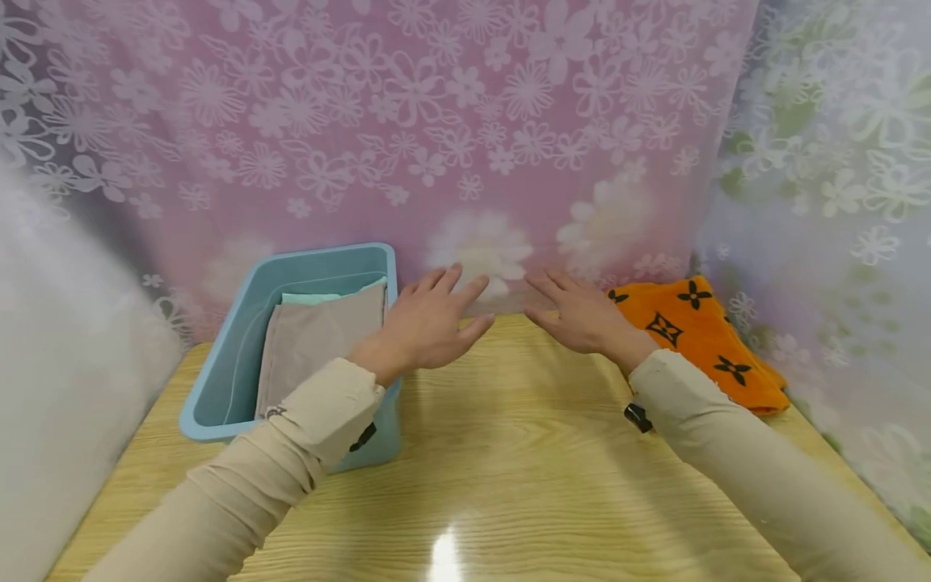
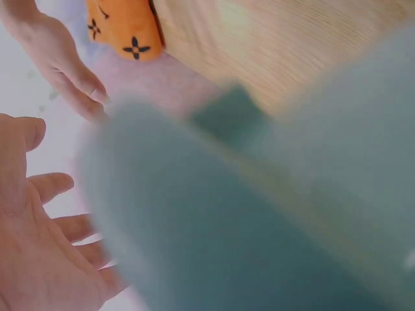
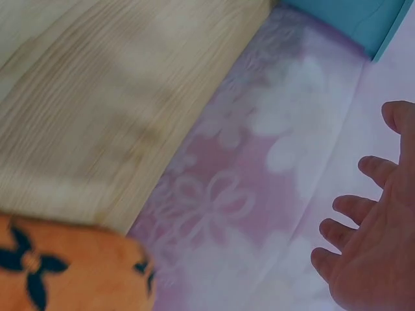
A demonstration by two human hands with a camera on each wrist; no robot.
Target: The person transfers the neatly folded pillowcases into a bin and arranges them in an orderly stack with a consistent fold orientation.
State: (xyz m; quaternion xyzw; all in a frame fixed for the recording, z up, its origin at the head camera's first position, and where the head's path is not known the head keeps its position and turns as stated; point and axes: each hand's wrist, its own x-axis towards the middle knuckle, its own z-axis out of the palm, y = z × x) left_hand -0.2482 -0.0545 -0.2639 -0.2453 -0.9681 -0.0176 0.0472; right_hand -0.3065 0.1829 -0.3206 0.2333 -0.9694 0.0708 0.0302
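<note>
My left hand (image 1: 429, 323) is held out beside the right rim of a blue plastic bin (image 1: 211, 380), fingers spread and nothing in them. Inside the bin stand a folded grey-beige cloth (image 1: 320, 339) and, behind it, a mint-green cloth (image 1: 309, 298). My right hand (image 1: 582, 315) reaches forward with straight fingers, also holding nothing, just left of a folded orange cloth (image 1: 680, 331) with dark flower-like marks. In the left wrist view the blurred bin wall (image 2: 214, 227) fills much of the picture. The right wrist view shows the right hand (image 3: 379, 220) with its fingers apart.
A light wood-grain table (image 1: 509, 453) carries the bin on the left and the orange cloth on the right. A pink floral curtain (image 1: 451, 121) hangs behind its far edge. Pale curtains hang along the left side (image 1: 65, 347) and right side (image 1: 836, 202).
</note>
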